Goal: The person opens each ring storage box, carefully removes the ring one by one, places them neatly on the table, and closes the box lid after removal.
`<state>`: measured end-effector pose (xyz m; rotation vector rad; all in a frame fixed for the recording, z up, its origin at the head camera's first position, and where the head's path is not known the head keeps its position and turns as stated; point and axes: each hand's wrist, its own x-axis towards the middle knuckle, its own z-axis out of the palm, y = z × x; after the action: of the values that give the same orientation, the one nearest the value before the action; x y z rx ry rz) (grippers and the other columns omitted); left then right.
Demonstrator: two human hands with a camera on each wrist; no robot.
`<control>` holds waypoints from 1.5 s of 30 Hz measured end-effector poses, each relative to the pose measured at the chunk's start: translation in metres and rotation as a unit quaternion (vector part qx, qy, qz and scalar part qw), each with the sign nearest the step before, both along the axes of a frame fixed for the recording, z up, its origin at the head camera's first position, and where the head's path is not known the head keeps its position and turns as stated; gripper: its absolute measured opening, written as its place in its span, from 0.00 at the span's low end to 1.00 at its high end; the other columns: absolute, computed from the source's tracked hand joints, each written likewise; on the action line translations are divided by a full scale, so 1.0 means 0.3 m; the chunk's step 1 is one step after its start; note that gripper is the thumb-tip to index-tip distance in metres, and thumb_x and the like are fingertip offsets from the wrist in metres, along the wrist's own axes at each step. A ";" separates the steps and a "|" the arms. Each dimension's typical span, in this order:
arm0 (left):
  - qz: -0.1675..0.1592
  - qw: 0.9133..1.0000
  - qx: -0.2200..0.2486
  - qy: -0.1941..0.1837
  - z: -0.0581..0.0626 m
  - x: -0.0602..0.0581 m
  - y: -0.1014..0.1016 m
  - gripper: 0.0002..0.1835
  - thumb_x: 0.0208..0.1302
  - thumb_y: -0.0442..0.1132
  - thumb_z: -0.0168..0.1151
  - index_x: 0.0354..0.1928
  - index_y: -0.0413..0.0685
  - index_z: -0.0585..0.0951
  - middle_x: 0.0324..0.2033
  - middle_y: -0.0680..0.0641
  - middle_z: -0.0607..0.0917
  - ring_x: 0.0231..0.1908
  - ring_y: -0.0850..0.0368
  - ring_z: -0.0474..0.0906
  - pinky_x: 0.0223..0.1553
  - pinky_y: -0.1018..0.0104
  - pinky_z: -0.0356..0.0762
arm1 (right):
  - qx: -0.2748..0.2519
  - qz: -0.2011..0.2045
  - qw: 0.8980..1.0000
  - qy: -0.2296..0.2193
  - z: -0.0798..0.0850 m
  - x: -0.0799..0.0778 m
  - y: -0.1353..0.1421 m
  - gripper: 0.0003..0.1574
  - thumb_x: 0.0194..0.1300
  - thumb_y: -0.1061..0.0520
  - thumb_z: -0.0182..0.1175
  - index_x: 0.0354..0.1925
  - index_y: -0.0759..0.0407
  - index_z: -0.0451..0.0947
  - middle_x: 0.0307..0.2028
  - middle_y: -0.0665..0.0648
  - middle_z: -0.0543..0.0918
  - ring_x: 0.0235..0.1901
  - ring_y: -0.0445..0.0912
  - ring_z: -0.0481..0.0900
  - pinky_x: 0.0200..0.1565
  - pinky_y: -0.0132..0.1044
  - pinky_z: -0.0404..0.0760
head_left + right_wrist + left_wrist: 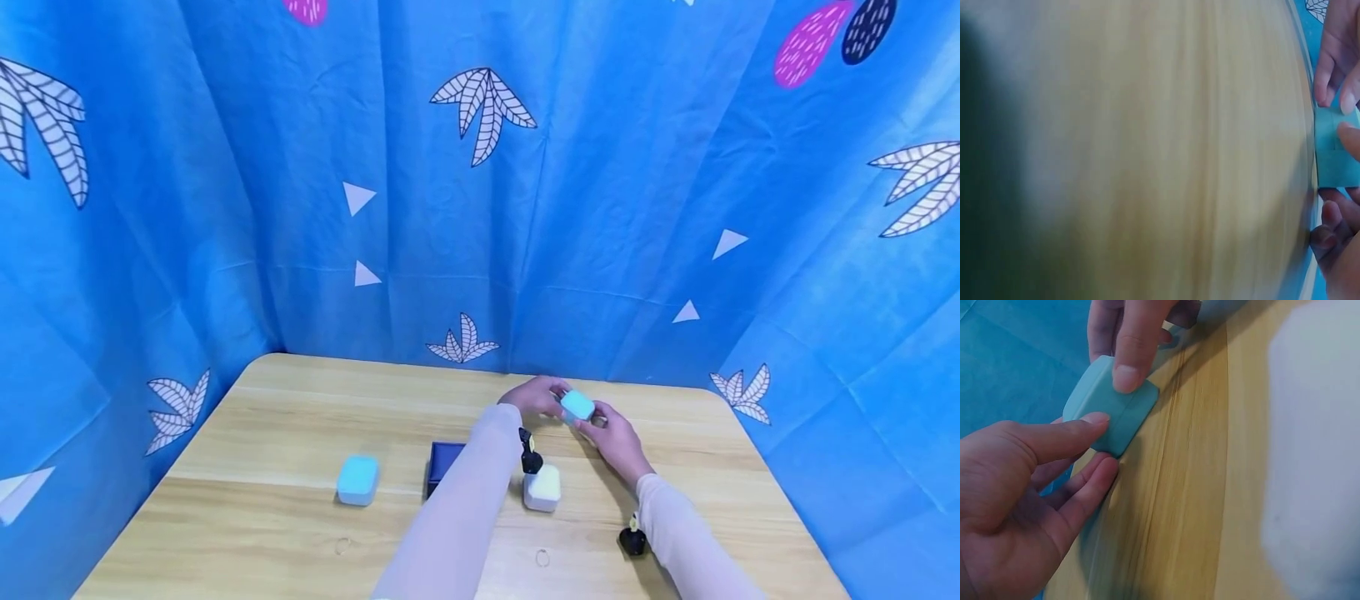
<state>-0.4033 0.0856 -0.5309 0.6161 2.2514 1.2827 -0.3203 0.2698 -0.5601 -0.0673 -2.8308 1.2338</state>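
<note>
A small teal ring box (577,406) with rounded corners is held between both hands over the far part of the table. My left hand (537,395) pinches it from the left; the left wrist view shows the left thumb (1088,428) on its face, near a faint seam. From the other side my right hand (617,439) grips the box with thumb and fingers. The box looks closed. Below the left wrist stands a white box (542,488). A dark blue box (445,462) is partly hidden by the left sleeve.
Another light-blue box (357,481) stands on the table's left side. Two thin rings (542,558) lie apart near the front of the wooden table (247,467). A blue patterned curtain (450,225) borders the back and sides. Black wrist devices (632,542) sit on both arms.
</note>
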 end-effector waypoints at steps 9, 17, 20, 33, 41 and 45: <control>0.001 1.000 0.001 -0.002 -0.011 0.023 0.007 0.28 0.48 0.35 0.74 0.54 0.52 0.78 0.44 0.52 0.81 0.44 0.56 0.77 0.52 0.60 0.73 | 0.017 0.038 0.999 0.007 0.011 0.032 0.041 0.35 0.62 0.44 0.63 0.62 0.57 0.71 0.56 0.63 0.76 0.52 0.55 0.75 0.53 0.53 0.72; 0.035 0.998 0.033 -0.043 -0.029 0.065 0.043 0.28 0.46 0.29 0.73 0.53 0.49 0.78 0.43 0.49 0.81 0.42 0.56 0.78 0.48 0.64 0.77 | 0.012 0.059 0.998 0.011 0.012 0.058 0.078 0.33 0.60 0.46 0.65 0.61 0.57 0.72 0.54 0.63 0.78 0.55 0.58 0.74 0.56 0.57 0.70; 0.039 0.994 0.072 -0.070 -0.030 0.087 0.053 0.29 0.46 0.23 0.71 0.54 0.43 0.77 0.43 0.46 0.80 0.40 0.54 0.79 0.43 0.64 0.81 | 0.017 0.074 0.997 0.020 0.006 0.064 0.099 0.33 0.60 0.44 0.65 0.61 0.56 0.73 0.53 0.61 0.79 0.54 0.56 0.74 0.56 0.55 0.71; 0.040 0.989 0.097 -0.108 -0.008 0.163 0.091 0.28 0.46 0.19 0.68 0.53 0.39 0.76 0.40 0.44 0.78 0.37 0.53 0.79 0.40 0.63 0.82 | 0.004 0.107 0.994 0.011 0.010 0.115 0.166 0.36 0.60 0.43 0.65 0.62 0.57 0.72 0.57 0.63 0.76 0.55 0.57 0.74 0.56 0.53 0.72; 0.044 0.985 0.111 -0.121 -0.007 0.217 0.136 0.27 0.44 0.16 0.67 0.48 0.39 0.74 0.37 0.45 0.76 0.35 0.53 0.78 0.38 0.64 0.83 | 0.023 0.108 0.994 -0.009 0.022 0.160 0.216 0.38 0.59 0.42 0.65 0.63 0.58 0.71 0.55 0.62 0.77 0.50 0.53 0.76 0.50 0.46 0.76; 0.047 0.987 0.100 -0.112 -0.004 0.246 0.153 0.26 0.44 0.17 0.67 0.47 0.40 0.74 0.37 0.46 0.76 0.34 0.54 0.77 0.37 0.65 0.82 | 0.037 0.106 0.994 -0.007 0.019 0.182 0.237 0.39 0.58 0.42 0.65 0.62 0.58 0.71 0.52 0.61 0.79 0.46 0.50 0.76 0.45 0.41 0.76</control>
<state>-0.3296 0.1315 -0.5321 0.4136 2.0038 1.5563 -0.2658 0.3408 -0.5543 0.2362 -2.9551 1.1629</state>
